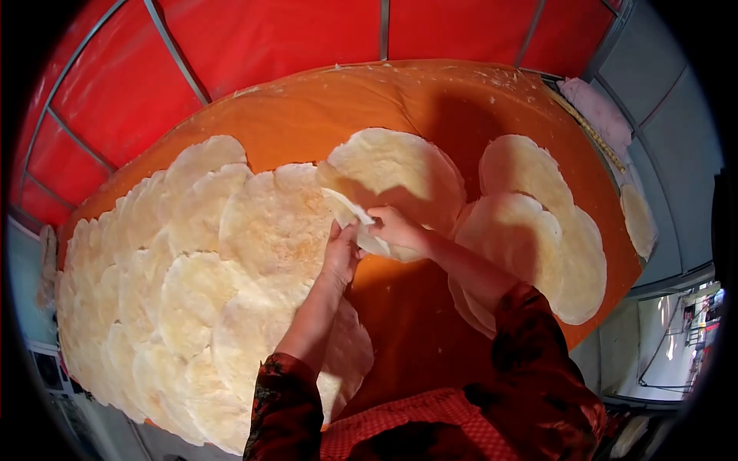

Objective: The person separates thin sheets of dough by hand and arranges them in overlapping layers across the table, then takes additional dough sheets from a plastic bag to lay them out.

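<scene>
My left hand (340, 252) and my right hand (395, 229) are close together near the middle of the table. Between them they pinch the lifted, folded near edge of a thin round flatbread (396, 170). Its far part lies flat on the orange cloth (392, 307), partly in shadow. To the left, many pale flatbreads (192, 292) overlap one another and reach close to my left wrist. Several more flatbreads (573, 253) lie in overlapping piles to the right, some under my right forearm. My fingers partly hide the folded edge.
A red panel wall (269, 46) with metal bars runs behind the table. At the right edge are a pink cloth (597, 111), a long thin stick (588, 127) and another flatbread (638, 219). My checked apron (430, 422) is against the near side.
</scene>
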Demonstrator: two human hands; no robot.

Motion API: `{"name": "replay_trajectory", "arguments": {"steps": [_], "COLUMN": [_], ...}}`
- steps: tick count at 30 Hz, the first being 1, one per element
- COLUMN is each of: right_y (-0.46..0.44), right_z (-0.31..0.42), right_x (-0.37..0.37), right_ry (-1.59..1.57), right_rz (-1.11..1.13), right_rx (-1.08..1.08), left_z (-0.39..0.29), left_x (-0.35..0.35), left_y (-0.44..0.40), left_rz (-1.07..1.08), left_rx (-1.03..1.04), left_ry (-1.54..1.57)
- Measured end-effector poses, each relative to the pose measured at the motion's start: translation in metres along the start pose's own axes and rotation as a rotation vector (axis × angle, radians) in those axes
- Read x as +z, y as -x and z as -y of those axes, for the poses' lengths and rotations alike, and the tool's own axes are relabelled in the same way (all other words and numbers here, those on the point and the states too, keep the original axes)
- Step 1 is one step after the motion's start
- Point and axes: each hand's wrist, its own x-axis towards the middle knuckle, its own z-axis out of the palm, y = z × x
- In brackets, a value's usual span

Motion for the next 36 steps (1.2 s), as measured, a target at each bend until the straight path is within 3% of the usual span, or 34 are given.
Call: {"name": "replay_trajectory", "arguments": {"steps": [5,6,8,9,10,12,14,16,18,20,22,24,25,27,29,30,31,32,33,35,36], "right_y": [-0.013,-0.004,-0.012,-0.013,-0.008,0.004,0.019,0.032,0.04,0.042,0.038,0.025,0.017,-0.005,-0.044,-0.057,-0.066,-0.066,-0.063,-0.058,-0.05], "right_z": [-0.008,0.031,0.021,0.012,0.024,0.036,0.036,0.039,0.01,-0.001,-0.011,-0.021,-0.022,0.018,-0.004,0.015,0.049,0.087,0.129,0.17,0.178], "right_x": [-0.044,-0.066,-0.127,-0.155,-0.177,-0.208,-0.231,-0.234,-0.238,-0.229,-0.22,-0.222,-0.229,-0.225,-0.263,-0.273,-0.277,-0.27,-0.257,-0.218,-0.196], "right_ry": [0.133,0.031,-0.245,-0.221,-0.001,-0.269,-0.215,-0.213,-0.184,-0.237,-0.271,-0.283,-0.101,-0.251,-0.344,-0.12,0.103,0.172,0.24,0.533,0.756], "right_rz": [-0.355,-0.51,-0.439,-0.49,-0.618,-0.731,-0.784,-0.812,-0.851,-0.866,-0.861,-0.841,-0.826,-0.848,-0.687,-0.683,-0.672,-0.593,-0.509,-0.418,-0.416], "right_rx": [0.015,0.136,0.253,0.069,0.005,0.071,-0.012,0.025,0.034,0.006,-0.014,-0.023,-0.022,-0.076,-0.036,-0.054,-0.073,-0.094,-0.121,-0.229,-0.315], "left_z": [0.018,0.022,0.02,0.0,-0.02,-0.067,-0.114,-0.154,-0.17,-0.181,-0.171,-0.184,-0.184,-0.186,-0.187,-0.188,-0.177,-0.163,-0.149,-0.148,-0.153], "left_x": [0.005,0.001,-0.003,0.01,0.011,0.005,-0.012,-0.039,-0.09,-0.135,-0.252,-0.244,-0.251,-0.265,-0.22,-0.203,-0.219,-0.254,-0.274,-0.269,-0.232], "left_y": [-0.023,-0.034,-0.056,-0.053,-0.06,-0.082,-0.101,-0.107,-0.137,-0.124,-0.165,-0.121,-0.118,-0.111,-0.09,-0.084,-0.101,-0.13,-0.154,-0.157,-0.144], "left_rz": [-0.153,-0.136,-0.12,-0.13,-0.096,-0.016,-0.093,-0.105,-0.047,-0.262,-0.645,-0.685,-0.66,-0.612,-0.631,-0.638,-0.655,-0.642,-0.6,-0.562,-0.561], "left_rx": [0.038,0.121,0.298,0.313,0.388,0.533,0.659,0.483,0.652,0.624,0.656,0.49,0.488,0.48,0.325,0.252,0.328,0.438,0.384,0.294,0.265], "left_ry": [-0.171,-0.201,-0.269,-0.259,-0.346,-0.522,-0.754,-0.515,-0.233,-0.505,-0.626,-0.407,-0.455,-0.554,-0.676,-0.734,-0.853,-0.919,-0.982,-0.982,-0.922]}}
